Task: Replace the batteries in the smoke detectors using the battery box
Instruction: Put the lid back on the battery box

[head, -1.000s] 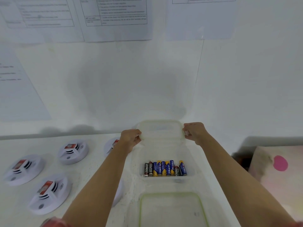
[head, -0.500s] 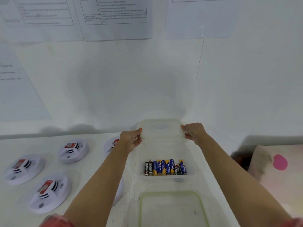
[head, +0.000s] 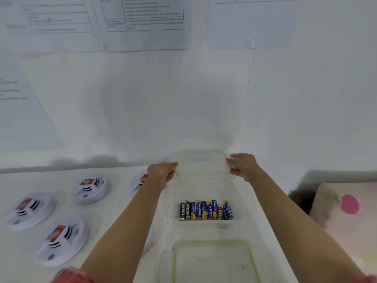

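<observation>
Holding a clear lid (head: pixel 199 163) by its two ends, the left hand (head: pixel 161 173) and right hand (head: pixel 243 166) keep it raised above the far end of the box (head: pixel 251 203). Left fingers (head: pixel 173 164) pinch the lid's left edge, an orange-tipped thumb on top; right fingers (head: pixel 231 162) pinch its right edge the same way. Below and nearer lies the clear, open box on the white surface (head: pixel 114 201), and its walls are hard to trace against the white. Inside it a row of batteries (head: pixel 206 210) lies side by side, ends pointing near and far: black ones at the left, blue-and-yellow ones through the middle, another black one beside the last blue one at the right. Nearer still sits a second clear lid with a green rim (head: pixel 214 260), lying flat. Left of the box are the smoke detectors: one far detector (head: pixel 90 188), one left detector (head: pixel 28 210), one near detector (head: pixel 61 241), each white and round with a red label on top, well apart from one another. A fourth detector (head: pixel 138 181) shows only partly behind the left forearm. Printed sheets (head: pixel 144 21) hang on the white wall (head: pixel 142 99) beyond. At the far right rests a pale cloth with a pink dot (head: pixel 349 204).
</observation>
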`<state>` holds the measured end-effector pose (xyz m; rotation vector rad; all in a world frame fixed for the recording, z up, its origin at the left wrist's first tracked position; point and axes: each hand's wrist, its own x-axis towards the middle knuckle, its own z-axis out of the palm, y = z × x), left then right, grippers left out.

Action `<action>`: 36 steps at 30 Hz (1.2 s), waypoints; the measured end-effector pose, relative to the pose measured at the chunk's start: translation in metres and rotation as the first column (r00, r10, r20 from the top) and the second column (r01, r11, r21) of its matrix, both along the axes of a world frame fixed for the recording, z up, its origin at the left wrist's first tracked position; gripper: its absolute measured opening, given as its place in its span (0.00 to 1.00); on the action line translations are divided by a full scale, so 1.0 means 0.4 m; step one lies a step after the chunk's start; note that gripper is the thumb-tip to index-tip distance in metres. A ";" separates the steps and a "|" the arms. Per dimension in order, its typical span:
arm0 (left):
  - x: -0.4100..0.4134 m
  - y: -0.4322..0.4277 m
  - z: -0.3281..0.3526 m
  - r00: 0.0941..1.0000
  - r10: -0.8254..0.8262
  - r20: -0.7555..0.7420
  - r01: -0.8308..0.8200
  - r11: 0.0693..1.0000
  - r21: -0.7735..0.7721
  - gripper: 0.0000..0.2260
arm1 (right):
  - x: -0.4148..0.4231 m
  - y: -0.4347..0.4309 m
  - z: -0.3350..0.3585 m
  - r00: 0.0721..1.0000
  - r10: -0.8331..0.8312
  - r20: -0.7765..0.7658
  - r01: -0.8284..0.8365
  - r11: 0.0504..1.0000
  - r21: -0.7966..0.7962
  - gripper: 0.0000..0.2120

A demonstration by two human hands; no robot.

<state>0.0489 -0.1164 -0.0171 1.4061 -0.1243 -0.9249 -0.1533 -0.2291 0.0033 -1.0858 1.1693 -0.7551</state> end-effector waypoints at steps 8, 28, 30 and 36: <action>0.012 0.006 -0.013 0.991 -0.083 0.101 0.083 0.997 0.001 0.22 | 0.008 -0.010 0.016 0.990 0.100 -0.101 -0.095 0.994 0.056 0.13; -0.009 -0.027 0.004 0.816 -0.223 0.534 0.079 0.957 0.280 0.15 | 0.052 -0.045 -0.028 0.896 0.003 -0.445 -0.119 0.965 -0.233 0.11; -0.006 -0.024 0.000 0.827 -0.239 0.509 0.108 0.956 0.274 0.14 | 0.048 -0.045 -0.027 0.902 0.030 -0.430 -0.138 0.965 -0.221 0.14; -0.031 -0.002 0.038 0.405 -0.528 0.747 0.202 0.848 0.491 0.20 | 0.046 -0.046 0.000 0.707 0.139 -0.693 -0.397 0.889 -0.227 0.06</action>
